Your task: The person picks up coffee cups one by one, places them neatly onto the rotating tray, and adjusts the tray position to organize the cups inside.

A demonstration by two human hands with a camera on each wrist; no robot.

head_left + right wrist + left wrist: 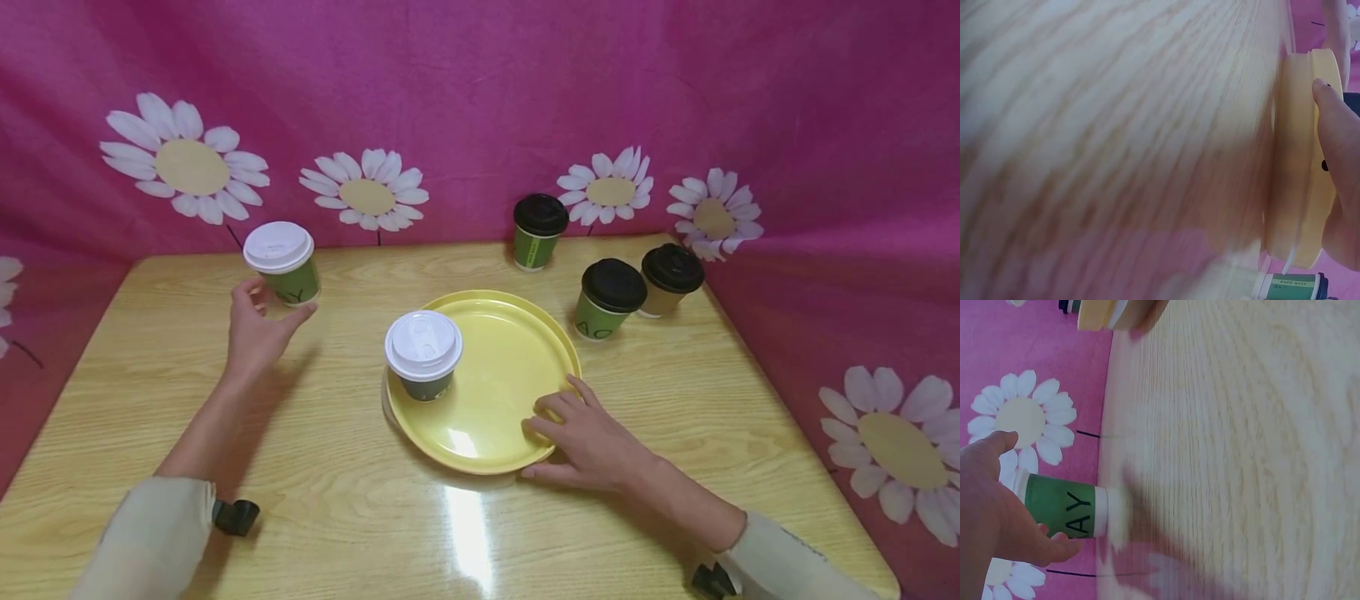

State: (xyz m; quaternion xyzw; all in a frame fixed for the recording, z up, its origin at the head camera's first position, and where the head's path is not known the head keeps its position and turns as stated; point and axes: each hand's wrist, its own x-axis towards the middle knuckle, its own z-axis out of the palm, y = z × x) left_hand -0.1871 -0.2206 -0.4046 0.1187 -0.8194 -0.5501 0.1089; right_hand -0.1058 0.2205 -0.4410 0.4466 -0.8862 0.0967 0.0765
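My left hand (258, 333) reaches to a green paper cup with a white lid (288, 271), which stands upright at the table's back left. Its thumb is spread away from the fingers, beside the cup; in the left wrist view the fingertips lie close to the cup's side (1060, 503), and contact is unclear. The right hand (592, 442) holds the near right rim of a round yellow tray (495, 425), its fingers over the inside and the thumb at the outer edge. On the tray's left part stands a dark cup with a white lid (425, 354).
Right of the tray stand a green cup with a black lid (603, 308) and a brown black-lidded cup (670, 279). Another black-lidded green cup (536, 237) is behind the tray. A pink flowered cloth (480, 108) rises behind the wooden table (337, 533).
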